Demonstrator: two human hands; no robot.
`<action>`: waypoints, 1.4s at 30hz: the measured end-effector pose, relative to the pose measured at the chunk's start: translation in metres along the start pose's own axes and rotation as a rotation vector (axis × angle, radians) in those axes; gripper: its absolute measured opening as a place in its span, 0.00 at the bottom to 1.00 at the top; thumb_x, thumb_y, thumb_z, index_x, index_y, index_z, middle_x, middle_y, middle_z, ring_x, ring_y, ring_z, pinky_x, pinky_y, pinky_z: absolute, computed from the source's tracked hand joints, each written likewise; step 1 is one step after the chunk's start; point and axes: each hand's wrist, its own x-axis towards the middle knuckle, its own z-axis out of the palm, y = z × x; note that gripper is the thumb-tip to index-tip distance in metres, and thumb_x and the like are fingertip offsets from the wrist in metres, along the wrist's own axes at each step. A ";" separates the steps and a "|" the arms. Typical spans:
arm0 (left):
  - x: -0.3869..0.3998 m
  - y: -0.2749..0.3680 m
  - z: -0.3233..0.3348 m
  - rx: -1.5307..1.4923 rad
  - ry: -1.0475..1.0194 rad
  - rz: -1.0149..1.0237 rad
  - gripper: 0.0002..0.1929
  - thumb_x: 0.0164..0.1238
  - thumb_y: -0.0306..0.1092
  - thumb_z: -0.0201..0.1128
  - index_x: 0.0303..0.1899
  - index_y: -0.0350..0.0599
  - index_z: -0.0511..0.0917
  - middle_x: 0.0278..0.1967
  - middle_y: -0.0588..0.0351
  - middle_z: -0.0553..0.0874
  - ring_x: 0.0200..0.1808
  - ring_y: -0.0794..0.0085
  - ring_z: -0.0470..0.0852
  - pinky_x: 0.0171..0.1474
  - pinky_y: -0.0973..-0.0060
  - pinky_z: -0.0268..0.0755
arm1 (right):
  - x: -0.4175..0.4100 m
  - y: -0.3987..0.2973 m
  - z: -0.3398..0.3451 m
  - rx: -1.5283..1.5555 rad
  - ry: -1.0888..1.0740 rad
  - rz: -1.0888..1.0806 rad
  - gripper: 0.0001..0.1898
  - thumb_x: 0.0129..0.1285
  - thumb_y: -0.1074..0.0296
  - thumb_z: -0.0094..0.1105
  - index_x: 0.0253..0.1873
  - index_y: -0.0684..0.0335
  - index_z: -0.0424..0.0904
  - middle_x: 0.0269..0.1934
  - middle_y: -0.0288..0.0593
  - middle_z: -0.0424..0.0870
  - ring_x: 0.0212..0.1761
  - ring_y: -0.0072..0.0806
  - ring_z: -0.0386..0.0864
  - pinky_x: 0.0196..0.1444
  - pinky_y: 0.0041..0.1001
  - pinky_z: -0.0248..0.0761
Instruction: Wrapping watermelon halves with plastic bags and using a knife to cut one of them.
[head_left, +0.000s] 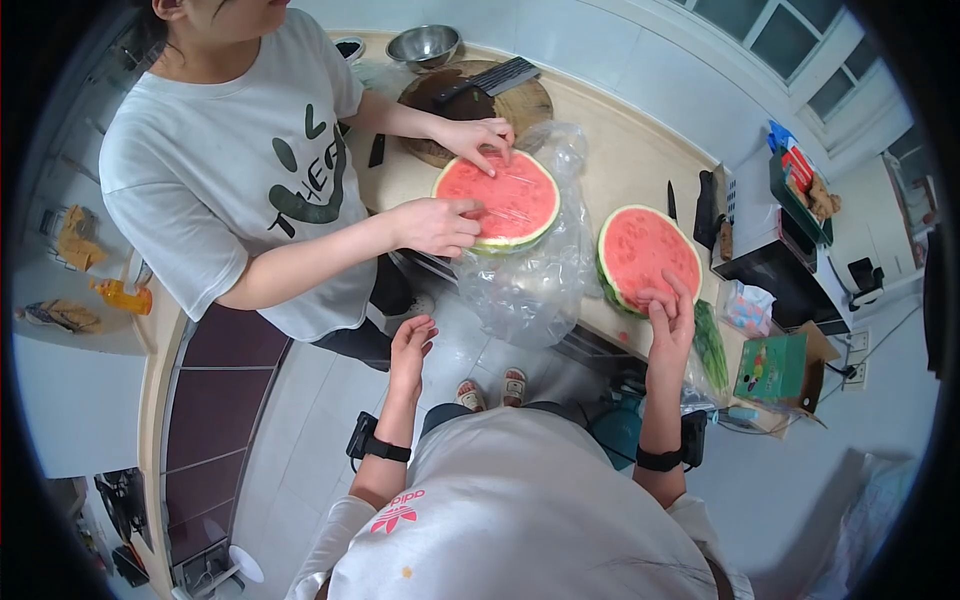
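My right hand (669, 322) is at the near edge of a cut watermelon half (646, 238) that lies red face up on the counter. Its slightly bent fingers overlap the red face; whether they press on it I cannot tell. Held in the air over the floor, my left hand (411, 349) has nothing in it and its fingers curl loosely. Another person's two hands rest on a second watermelon half (517, 202), whose face has shiny clear film stretched over it. Beneath and beside that half spreads a crumpled clear plastic bag (517, 300).
A cleaver (502, 76) lies on a round wooden chopping board (536, 105) near a steel bowl (424, 46). Beyond my watermelon half is a small knife (671, 199). Green vegetables (709, 341) and a green box (772, 365) are at the right. The co-worker (247, 172) stands at my left.
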 end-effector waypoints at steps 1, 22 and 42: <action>0.000 0.000 -0.001 0.000 -0.004 0.000 0.13 0.69 0.33 0.51 0.52 0.45 0.74 0.49 0.60 0.80 0.50 0.77 0.77 0.53 0.77 0.64 | -0.001 -0.002 0.001 -0.008 0.009 0.021 0.20 0.67 0.75 0.46 0.63 0.65 0.62 0.42 0.40 0.80 0.45 0.20 0.75 0.46 0.17 0.66; 0.005 0.000 0.002 0.031 -0.072 0.024 0.13 0.69 0.33 0.51 0.52 0.43 0.74 0.48 0.58 0.81 0.49 0.75 0.78 0.52 0.76 0.65 | -0.012 -0.002 -0.006 -0.017 0.022 -0.026 0.15 0.67 0.77 0.46 0.58 0.69 0.68 0.41 0.40 0.80 0.45 0.20 0.74 0.51 0.19 0.64; 0.015 0.005 0.006 -0.013 -0.105 0.029 0.12 0.71 0.33 0.51 0.51 0.42 0.74 0.48 0.57 0.79 0.47 0.75 0.78 0.48 0.76 0.70 | -0.006 -0.009 0.009 -0.238 -0.135 -0.092 0.12 0.65 0.76 0.50 0.53 0.66 0.74 0.39 0.38 0.81 0.43 0.20 0.75 0.45 0.19 0.67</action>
